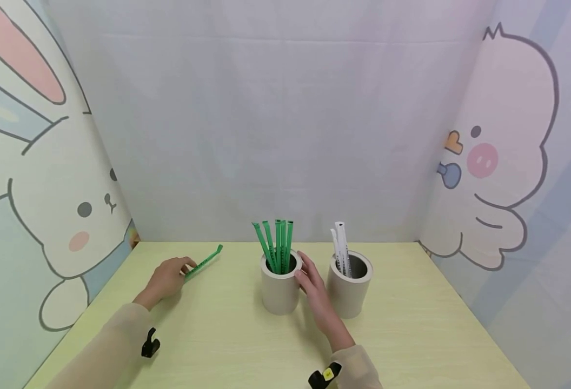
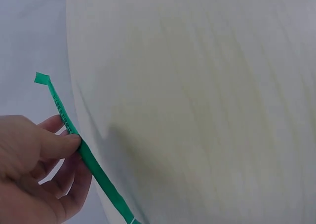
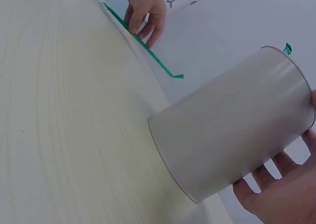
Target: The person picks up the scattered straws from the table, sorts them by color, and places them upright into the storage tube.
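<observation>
My left hand [image 1: 168, 278] pinches a long green wrapped straw [image 1: 205, 262] between thumb and fingers, over the left part of the table. Up close in the left wrist view, the straw [image 2: 101, 177] shows dark print and a flattened, bent end. My right hand [image 1: 317, 297] holds the right side of a light grey cylindrical cup [image 1: 279, 296], thumb near the rim and fingers round the wall. Several green wrapped straws [image 1: 278, 246] stand in that cup, leaning slightly apart. The right wrist view shows the cup's wall [image 3: 232, 125] with my fingers [image 3: 269, 177] against it.
Just right of my right hand stands a second grey cup [image 1: 349, 297] with a few white wrapped straws [image 1: 342, 251] in it. Both cups are on a pale wooden table [image 1: 232, 346]. A grey curtain [image 1: 276, 135] hangs behind, with cartoon-printed sheets on both sides.
</observation>
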The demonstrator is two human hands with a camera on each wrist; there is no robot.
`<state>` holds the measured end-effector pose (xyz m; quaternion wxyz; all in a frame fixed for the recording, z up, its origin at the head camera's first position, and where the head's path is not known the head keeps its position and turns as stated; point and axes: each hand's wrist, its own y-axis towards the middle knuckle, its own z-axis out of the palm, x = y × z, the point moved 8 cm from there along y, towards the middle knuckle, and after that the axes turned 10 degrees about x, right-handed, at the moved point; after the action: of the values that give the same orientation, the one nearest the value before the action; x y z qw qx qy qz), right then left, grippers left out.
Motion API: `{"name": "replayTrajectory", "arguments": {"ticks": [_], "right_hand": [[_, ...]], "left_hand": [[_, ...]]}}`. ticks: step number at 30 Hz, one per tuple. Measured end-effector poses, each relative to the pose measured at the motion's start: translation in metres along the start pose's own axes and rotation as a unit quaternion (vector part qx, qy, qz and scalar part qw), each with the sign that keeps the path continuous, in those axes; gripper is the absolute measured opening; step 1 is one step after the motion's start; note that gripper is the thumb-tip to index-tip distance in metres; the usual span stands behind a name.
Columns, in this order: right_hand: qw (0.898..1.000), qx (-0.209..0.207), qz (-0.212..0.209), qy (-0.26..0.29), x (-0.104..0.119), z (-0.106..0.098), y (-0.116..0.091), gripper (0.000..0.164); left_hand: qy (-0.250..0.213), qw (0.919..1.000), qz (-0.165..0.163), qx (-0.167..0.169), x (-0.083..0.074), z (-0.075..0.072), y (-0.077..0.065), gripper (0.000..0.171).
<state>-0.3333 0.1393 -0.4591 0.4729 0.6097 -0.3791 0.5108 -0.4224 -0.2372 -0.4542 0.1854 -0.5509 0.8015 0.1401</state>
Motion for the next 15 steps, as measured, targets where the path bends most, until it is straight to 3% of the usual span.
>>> {"name": "replayTrajectory", "arguments": {"ticks": [8,15], "right_hand": [[1.000,-0.002,0.002,-0.003,0.001,0.000,-0.001,0.061],[1.000,-0.005,0.004,0.003,-0.001,0.000,-0.001,0.059]], "left_hand": [[-0.015,0.9959,0.049,-0.074,-0.032,-0.016,0.006,0.037],[-0.083,0.9899,0.041,-0.108,-0.066,-0.032,0.004,0.042]]}}
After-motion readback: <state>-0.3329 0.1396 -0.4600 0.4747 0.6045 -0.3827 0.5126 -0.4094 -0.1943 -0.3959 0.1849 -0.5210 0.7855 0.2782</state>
